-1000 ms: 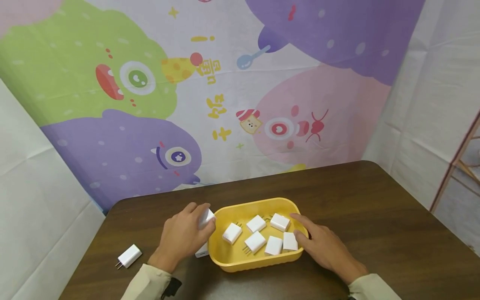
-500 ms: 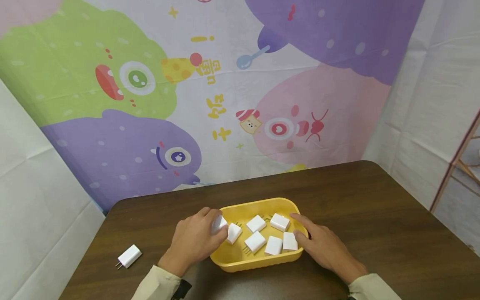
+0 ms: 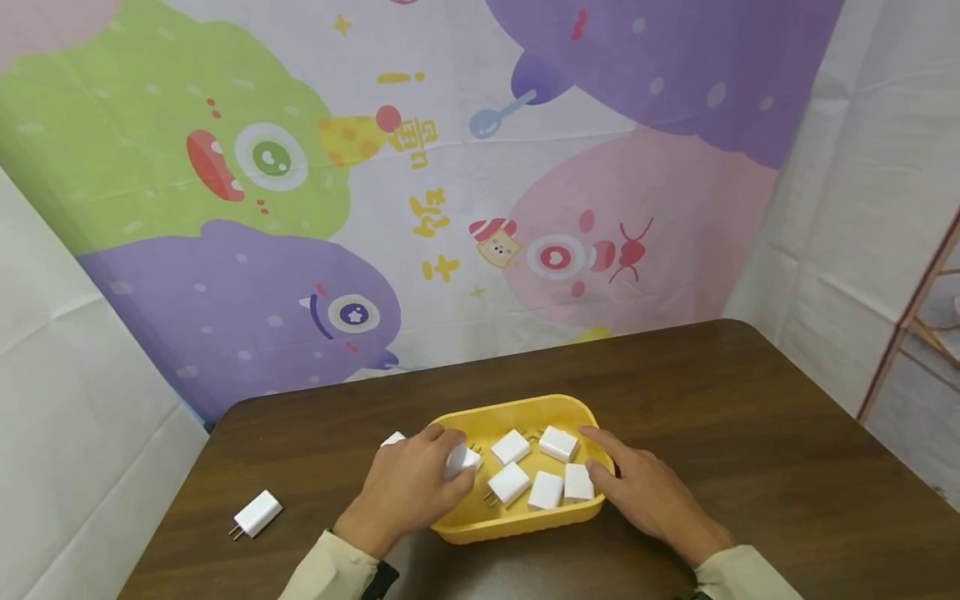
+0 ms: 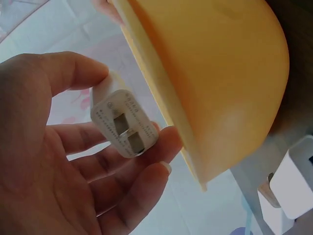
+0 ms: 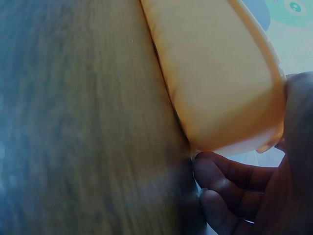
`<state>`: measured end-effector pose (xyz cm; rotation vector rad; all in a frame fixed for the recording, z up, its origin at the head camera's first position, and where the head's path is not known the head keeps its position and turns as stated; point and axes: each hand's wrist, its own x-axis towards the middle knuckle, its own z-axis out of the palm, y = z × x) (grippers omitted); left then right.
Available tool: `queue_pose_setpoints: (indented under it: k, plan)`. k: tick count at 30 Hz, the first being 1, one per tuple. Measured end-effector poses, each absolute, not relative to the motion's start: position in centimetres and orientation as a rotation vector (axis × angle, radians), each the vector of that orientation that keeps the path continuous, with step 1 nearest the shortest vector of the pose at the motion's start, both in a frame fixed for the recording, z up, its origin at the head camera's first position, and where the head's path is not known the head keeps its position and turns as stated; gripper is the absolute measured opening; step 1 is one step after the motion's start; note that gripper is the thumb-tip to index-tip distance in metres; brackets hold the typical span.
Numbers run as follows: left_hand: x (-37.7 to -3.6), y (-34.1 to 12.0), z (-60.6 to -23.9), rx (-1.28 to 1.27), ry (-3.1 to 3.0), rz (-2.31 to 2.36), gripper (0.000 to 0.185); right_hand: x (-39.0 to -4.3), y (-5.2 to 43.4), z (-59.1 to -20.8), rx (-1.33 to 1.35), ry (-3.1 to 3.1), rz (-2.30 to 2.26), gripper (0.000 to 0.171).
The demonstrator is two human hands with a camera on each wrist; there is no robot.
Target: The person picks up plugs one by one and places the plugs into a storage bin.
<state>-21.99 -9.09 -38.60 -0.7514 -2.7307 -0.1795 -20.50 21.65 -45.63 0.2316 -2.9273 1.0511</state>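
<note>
My left hand (image 3: pixel 411 479) pinches a white plug charger (image 4: pixel 124 122) between thumb and fingers, at the left end of a yellow basket (image 3: pixel 517 528). In the left wrist view its printed face and two metal prongs point at the camera, beside the basket's rim. Inside the basket lie several white chargers (image 3: pixel 508 483), one partly hidden by the left hand. My right hand (image 3: pixel 645 492) grips the basket's right end, thumb over the rim; in the right wrist view its curled fingers (image 5: pixel 215 171) lie against the outside wall.
On the brown wooden table (image 3: pixel 675 383), a charger (image 3: pixel 257 514) lies far left with its prongs out. Another white charger (image 3: pixel 393 438) peeks out behind the left hand. A cartoon-printed cloth (image 3: pixel 450 333) hangs behind the table.
My left hand has moved right with its charger, from beside the basket to over its left end. A white charger has come into sight behind that hand. The right hand stays put.
</note>
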Motion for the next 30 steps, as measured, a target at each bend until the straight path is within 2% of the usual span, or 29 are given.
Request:
queue_pose_setpoints:
  k: [17,30]
  plan:
    - [-23.0,-8.8,-38.0,-0.956,-2.983,-0.15,0.036,-20.4,21.6,-45.6,0.249,-2.914,1.055,0.048]
    - [-24.0,-7.3,-37.7,-0.992,-3.052,-0.062,0.036,-20.3,21.7,-45.4,0.241,-2.921,1.072,0.047]
